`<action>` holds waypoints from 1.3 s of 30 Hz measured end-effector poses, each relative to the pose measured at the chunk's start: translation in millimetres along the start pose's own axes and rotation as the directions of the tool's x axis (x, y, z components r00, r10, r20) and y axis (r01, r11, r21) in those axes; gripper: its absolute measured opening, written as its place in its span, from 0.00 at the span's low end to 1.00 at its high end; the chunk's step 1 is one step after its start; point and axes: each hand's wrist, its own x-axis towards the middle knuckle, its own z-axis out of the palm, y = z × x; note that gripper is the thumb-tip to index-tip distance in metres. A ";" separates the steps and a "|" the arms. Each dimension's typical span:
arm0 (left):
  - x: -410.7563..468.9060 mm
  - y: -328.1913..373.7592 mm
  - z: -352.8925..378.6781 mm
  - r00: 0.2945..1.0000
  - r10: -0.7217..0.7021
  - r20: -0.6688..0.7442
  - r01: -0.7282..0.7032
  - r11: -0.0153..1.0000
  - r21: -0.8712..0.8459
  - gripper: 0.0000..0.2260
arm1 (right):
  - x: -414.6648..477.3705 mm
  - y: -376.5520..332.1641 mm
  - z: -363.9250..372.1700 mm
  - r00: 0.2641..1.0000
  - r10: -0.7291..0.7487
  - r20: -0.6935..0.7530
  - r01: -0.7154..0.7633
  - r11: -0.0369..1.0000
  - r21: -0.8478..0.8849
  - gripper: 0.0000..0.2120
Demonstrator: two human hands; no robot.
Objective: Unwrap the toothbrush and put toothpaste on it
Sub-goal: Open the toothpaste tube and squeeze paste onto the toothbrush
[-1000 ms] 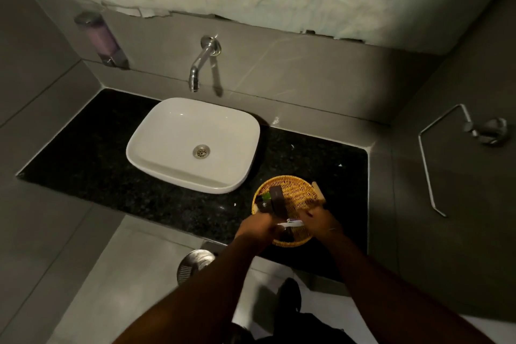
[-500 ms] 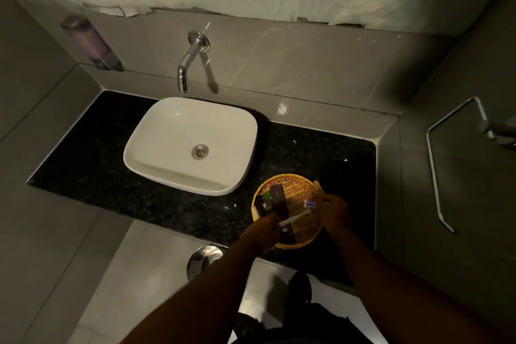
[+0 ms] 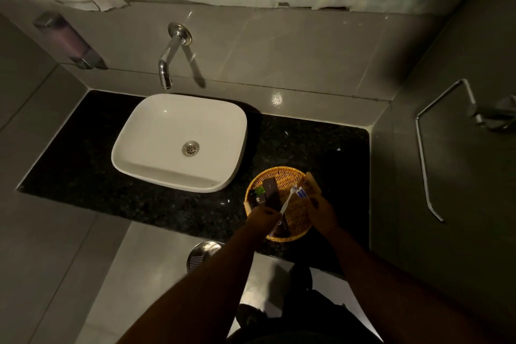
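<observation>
Over round wicker basket (image 3: pixel 298 227) on black granite counter (image 3: pixel 139 198): left hand (image 3: pixel 264 218) fisted around white toothbrush (image 3: pixel 287 201) handle, head angled up-right; right hand (image 3: pixel 321 208) pinching small blue-white toothpaste tube (image 3: pixel 302 193) against bristles.

Nothing can be read. A small dark packet (image 3: pixel 258 199) in the wicker basket (image 3: pixel 300 227), lower right of centre, carries a pale round logo, too small to make out.

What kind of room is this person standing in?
A bathroom, perhaps a hotel's: a white basin sits on a dark counter under a wall tap, and a wicker basket holds small toiletry packs.
</observation>
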 end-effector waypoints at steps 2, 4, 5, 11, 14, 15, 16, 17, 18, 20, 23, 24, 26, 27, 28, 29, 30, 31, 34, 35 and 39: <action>3.5 -1.2 0.9 1.000 -0.010 -0.021 0.010 1.000 -0.019 0.12 | 0.2 3.4 2.0 0.999 0.031 -0.030 -0.031 0.999 -0.025 0.17; 7.1 -0.1 2.4 0.999 -0.034 -0.028 0.032 0.998 -0.062 0.12 | 0.1 5.0 2.1 0.998 0.022 -0.058 -0.024 0.999 -0.032 0.16; 9.0 1.0 3.6 0.998 -0.053 -0.024 0.051 0.994 -0.100 0.12 | 0.0 5.4 1.9 0.997 0.026 -0.072 -0.028 0.999 -0.030 0.16; 25.7 8.9 16.2 0.996 -0.071 -0.051 0.063 0.987 -0.146 0.11 | 3.4 10.5 5.3 0.990 0.073 -0.119 -0.065 0.995 0.073 0.15; 34.3 13.6 24.3 0.994 -0.094 -0.058 0.086 0.988 -0.132 0.11 | 9.2 11.9 8.1 0.982 0.123 -0.146 -0.101 0.984 0.150 0.14; 36.8 14.9 26.6 0.993 -0.104 -0.060 0.095 0.986 -0.139 0.11 | 11.5 12.2 9.3 0.977 0.144 -0.159 -0.113 0.976 0.188 0.13; 39.4 15.7 29.3 0.992 -0.109 -0.061 0.099 0.984 -0.148 0.11 | 13.7 12.9 10.9 0.971 0.168 -0.169 -0.127 0.964 0.232 0.13; 41.4 16.7 31.6 0.992 -0.109 -0.065 0.098 0.983 -0.154 0.10 | 15.2 12.9 12.2 0.965 0.198 -0.173 -0.145 0.949 0.280 0.13; 43.4 17.7 33.8 0.991 -0.109 -0.072 0.097 0.983 -0.155 0.10 | 17.0 12.6 14.4 0.958 0.234 -0.168 -0.169 0.928 0.333 0.13; 47.6 20.0 37.0 0.989 -0.116 -0.093 0.101 0.983 -0.152 0.11 | 20.6 10.6 19.4 0.942 0.310 -0.130 -0.219 0.860 0.461 0.11; 53.6 23.2 39.8 0.984 -0.130 -0.125 0.109 0.981 -0.159 0.11 | 27.4 6.5 27.2 0.900 0.435 -0.038 -0.321 0.718 0.617 0.16; 54.9 24.1 40.6 0.983 -0.127 -0.131 0.106 0.982 -0.156 0.11 | 28.7 5.8 28.4 0.893 0.449 0.000 -0.344 0.683 0.644 0.18; 56.0 25.3 41.1 0.985 -0.115 -0.126 0.096 0.984 -0.151 0.11 | 31.2 6.3 29.1 0.902 0.428 0.059 -0.354 0.654 0.669 0.19; 56.6 25.9 41.3 0.986 -0.111 -0.121 0.092 0.984 -0.150 0.11 | 32.3 6.8 29.3 0.906 0.417 0.077 -0.354 0.644 0.678 0.18; 58.0 26.0 41.9 0.987 -0.111 -0.118 0.093 0.985 -0.148 0.11 | 33.5 6.8 29.8 0.905 0.414 0.097 -0.359 0.622 0.696 0.17; 59.6 25.9 42.3 0.986 -0.117 -0.118 0.099 0.985 -0.144 0.10 | 35.1 6.5 31.3 0.902 0.413 0.127 -0.370 0.585 0.722 0.16; 61.3 25.5 42.7 0.985 -0.127 -0.120 0.110 0.984 -0.141 0.10 | 35.4 4.8 33.8 0.893 0.418 0.166 -0.388 0.528 0.756 0.16; 63.0 24.5 42.8 0.983 -0.137 -0.121 0.121 0.984 -0.132 0.10 | 35.9 2.3 37.2 0.881 0.428 0.202 -0.407 0.467 0.785 0.17; 66.8 20.2 44.3 0.985 -0.119 -0.123 0.108 0.990 -0.090 0.11 | 38.3 -0.7 45.1 0.874 0.471 0.118 -0.379 0.510 0.772 0.18; 67.5 19.2 44.5 0.986 -0.106 -0.126 0.096 0.992 -0.087 0.11 | 39.9 -0.3 47.0 0.877 0.475 0.072 -0.362 0.554 0.750 0.17; 70.8 17.6 43.2 0.990 -0.079 -0.112 0.069 0.993 -0.093 0.10 | 47.0 2.3 49.9 0.870 0.493 0.008 -0.352 0.610 0.710 0.16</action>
